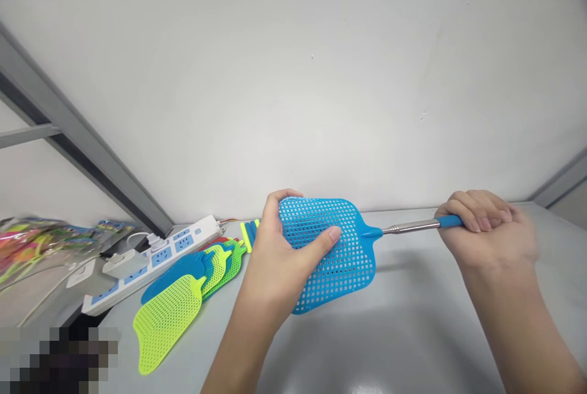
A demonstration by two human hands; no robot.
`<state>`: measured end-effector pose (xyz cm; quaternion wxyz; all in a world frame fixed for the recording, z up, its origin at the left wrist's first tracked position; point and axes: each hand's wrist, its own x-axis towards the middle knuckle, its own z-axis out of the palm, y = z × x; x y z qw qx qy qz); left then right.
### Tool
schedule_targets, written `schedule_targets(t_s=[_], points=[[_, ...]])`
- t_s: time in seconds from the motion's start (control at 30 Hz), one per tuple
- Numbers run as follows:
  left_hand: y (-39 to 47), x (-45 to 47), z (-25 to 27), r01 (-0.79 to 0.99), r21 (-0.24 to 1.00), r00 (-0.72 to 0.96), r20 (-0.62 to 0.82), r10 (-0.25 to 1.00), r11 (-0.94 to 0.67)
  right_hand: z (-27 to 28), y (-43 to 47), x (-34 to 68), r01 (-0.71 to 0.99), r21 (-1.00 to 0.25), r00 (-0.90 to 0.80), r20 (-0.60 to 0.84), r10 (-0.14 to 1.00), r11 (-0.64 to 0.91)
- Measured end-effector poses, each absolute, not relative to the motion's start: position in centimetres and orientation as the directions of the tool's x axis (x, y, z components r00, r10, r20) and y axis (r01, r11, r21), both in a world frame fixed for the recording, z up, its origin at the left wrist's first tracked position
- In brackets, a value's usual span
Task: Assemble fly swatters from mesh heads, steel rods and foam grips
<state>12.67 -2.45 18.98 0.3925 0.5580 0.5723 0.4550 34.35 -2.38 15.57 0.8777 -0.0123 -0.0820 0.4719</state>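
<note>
A blue fly swatter (353, 259) is held above the grey table between my two hands. My left hand (284, 247) grips its perforated head, thumb on the near face and fingers behind. From the head's neck a short metal rod (413, 227) runs right into a blue handle (452, 221). Around that handle my right hand (486, 226) is closed, slightly blurred. To the left lie loose swatter heads: a yellow-green one (169, 320) in front, with blue (177, 275), yellow (217, 268) and green (233, 262) ones overlapping behind it.
A white power strip (197, 235) with plugs and cables lies left of the loose heads. Yellow and blue handles (250, 235) rest near the wall. Plastic-wrapped colourful items (50, 247) are heaped at the far left. A grey metal frame post (92, 125) rises beside the white wall (321, 76).
</note>
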Motion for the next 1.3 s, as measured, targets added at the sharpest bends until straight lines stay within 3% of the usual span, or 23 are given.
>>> schedule_targets(t_s=[0.77,1.3], points=[[-1.2,13.0,18.4,0.235,0.972,-0.03,-0.026,0.999,0.032,16.3,-2.6,34.4,-0.799,-0.123,0.58,0.098,0.808,0.589],[-1.0,12.9,16.9,0.243,0.97,0.024,0.019,1.0,-0.025,16.1,-2.9,34.4,-0.769,-0.178,0.593,0.161,0.789,0.614]])
